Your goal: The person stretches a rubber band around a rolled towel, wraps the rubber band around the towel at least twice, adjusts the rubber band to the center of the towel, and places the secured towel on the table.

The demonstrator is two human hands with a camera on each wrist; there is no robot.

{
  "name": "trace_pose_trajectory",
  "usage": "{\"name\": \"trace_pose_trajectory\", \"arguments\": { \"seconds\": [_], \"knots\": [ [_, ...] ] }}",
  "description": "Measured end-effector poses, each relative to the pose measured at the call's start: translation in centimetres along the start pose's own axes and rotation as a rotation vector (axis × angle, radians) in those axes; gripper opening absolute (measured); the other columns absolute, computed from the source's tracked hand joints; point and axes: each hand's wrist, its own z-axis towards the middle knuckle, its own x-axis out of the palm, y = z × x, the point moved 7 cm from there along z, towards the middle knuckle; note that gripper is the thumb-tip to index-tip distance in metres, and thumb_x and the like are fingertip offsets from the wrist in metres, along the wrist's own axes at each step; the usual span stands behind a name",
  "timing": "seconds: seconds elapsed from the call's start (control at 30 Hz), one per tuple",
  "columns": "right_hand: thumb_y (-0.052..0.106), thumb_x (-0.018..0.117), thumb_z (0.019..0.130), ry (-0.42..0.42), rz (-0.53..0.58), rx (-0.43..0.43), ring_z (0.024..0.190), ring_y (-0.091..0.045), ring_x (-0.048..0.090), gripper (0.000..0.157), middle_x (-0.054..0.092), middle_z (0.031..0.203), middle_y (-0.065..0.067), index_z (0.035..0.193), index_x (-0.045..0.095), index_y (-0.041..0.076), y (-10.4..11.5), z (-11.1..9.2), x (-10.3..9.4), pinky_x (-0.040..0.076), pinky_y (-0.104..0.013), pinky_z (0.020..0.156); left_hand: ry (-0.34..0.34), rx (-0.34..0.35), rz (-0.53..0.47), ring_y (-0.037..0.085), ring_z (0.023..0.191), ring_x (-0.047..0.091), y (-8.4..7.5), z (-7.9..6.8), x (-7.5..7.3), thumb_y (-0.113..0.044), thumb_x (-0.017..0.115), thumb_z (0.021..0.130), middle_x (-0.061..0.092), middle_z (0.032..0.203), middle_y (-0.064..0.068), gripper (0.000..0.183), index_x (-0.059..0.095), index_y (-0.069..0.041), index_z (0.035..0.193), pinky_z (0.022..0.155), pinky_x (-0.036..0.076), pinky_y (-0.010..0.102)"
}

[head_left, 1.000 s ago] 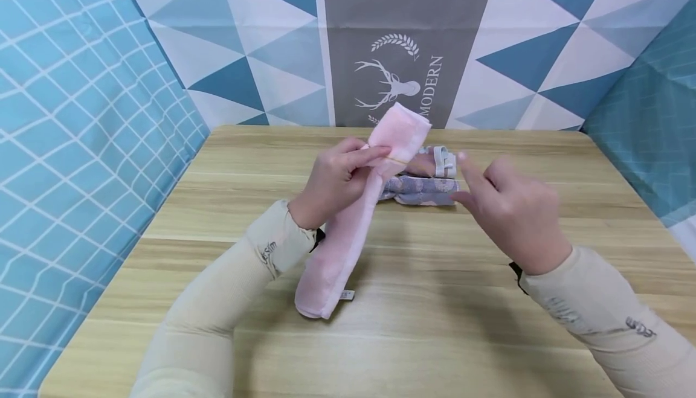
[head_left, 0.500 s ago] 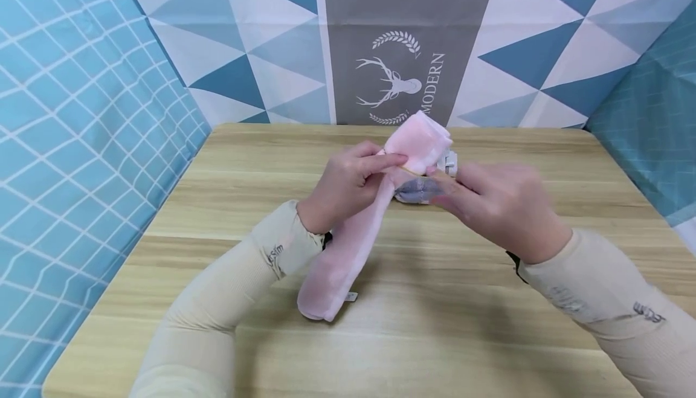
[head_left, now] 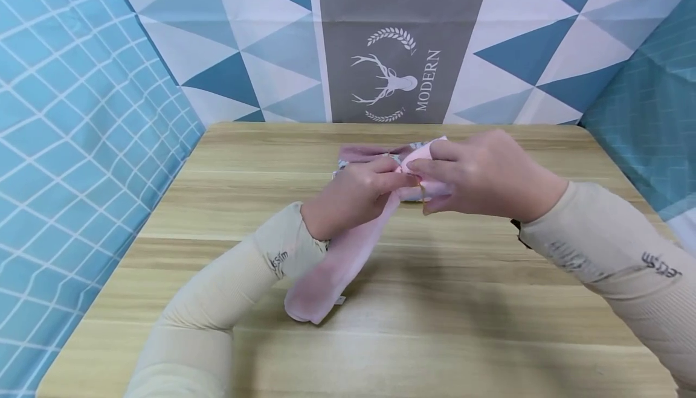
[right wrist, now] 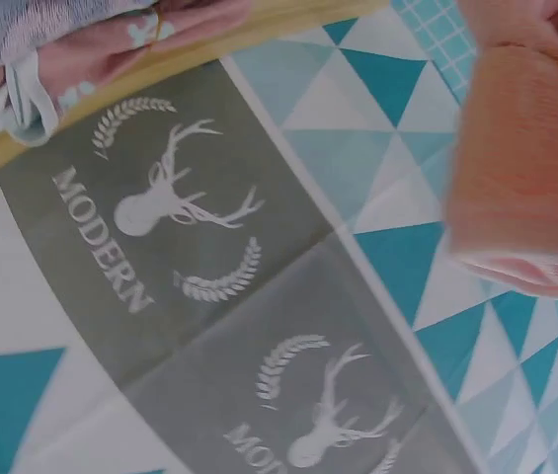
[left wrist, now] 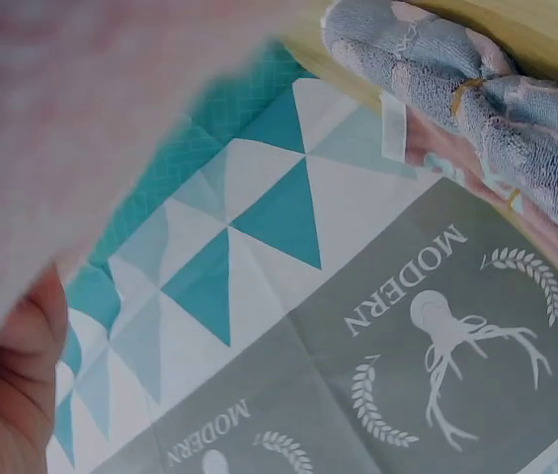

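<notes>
A rolled pink towel (head_left: pixel 339 277) slants across the middle of the head view, its lower end near the table top. My left hand (head_left: pixel 353 199) grips it close to its upper end, fingers curled round the roll. At that upper end my right hand (head_left: pixel 489 174) has its fingers and thumb round the towel. A thin yellow rubber band (head_left: pixel 422 194) runs between the two hands, by the right fingertips. Blurred pink towel fills the upper left of the left wrist view. In the right wrist view the towel's rolled end (right wrist: pixel 525 188) hangs at the right.
Behind the hands lie a brownish-pink cloth bundle (head_left: pixel 361 153) and a grey-purple patterned towel roll (left wrist: pixel 397 69), both tied with bands. The wooden table (head_left: pixel 462 325) meets a patterned backdrop (head_left: pixel 272 41); a blue grid sheet (head_left: pixel 92 120) hangs on the left.
My right hand, apart from the towel at first, has come in, pulled on the rubber band and now grips the towel's upper end. That end has tipped lower and to the right.
</notes>
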Motion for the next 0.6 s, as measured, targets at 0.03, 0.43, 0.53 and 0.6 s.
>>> {"name": "trace_pose_trajectory", "arguments": {
  "seconds": [0.03,0.43,0.53,0.6],
  "knots": [
    [0.036,0.095,0.043,-0.005,0.014,0.011,0.040,-0.011,0.030,0.063,0.052,0.067,-0.002,0.095,0.073,0.006,-0.3,-0.1,0.1,0.026,-0.026,0.034,0.000,0.008,-0.024,0.016,0.077,0.061,-0.1,0.0,0.0,0.009,0.062,0.082,0.063,0.081,0.005,0.021,0.070,-0.006,0.093,0.077,0.050,0.020],
    [0.032,0.097,0.040,0.024,-0.010,0.033,0.040,-0.013,0.032,0.067,0.055,0.068,-0.005,0.095,0.071,0.004,-1.1,-1.3,0.6,0.029,-0.027,0.034,0.183,-0.024,0.073,0.016,0.079,0.056,-0.5,0.3,1.0,0.004,0.053,0.091,0.062,0.087,0.004,0.028,0.062,-0.007,0.115,0.071,0.047,0.019],
    [0.034,0.097,0.037,0.076,-0.057,0.071,0.039,-0.014,0.033,0.073,0.056,0.071,-0.007,0.097,0.071,0.004,-1.7,-1.4,0.8,0.028,-0.027,0.034,0.226,-0.104,0.070,0.017,0.071,0.055,-0.1,0.4,1.5,0.003,0.056,0.090,0.058,0.078,0.006,0.024,0.060,-0.006,0.111,0.065,0.046,0.021],
    [0.037,0.097,0.036,0.113,-0.053,0.096,0.040,-0.015,0.038,0.076,0.057,0.074,-0.006,0.100,0.071,0.004,-2.0,-1.5,1.0,0.031,-0.029,0.033,0.243,-0.112,0.056,0.018,0.071,0.055,-0.2,0.4,1.7,-0.001,0.059,0.090,0.058,0.079,0.006,0.017,0.059,-0.005,0.107,0.067,0.046,0.022]
  ]
}}
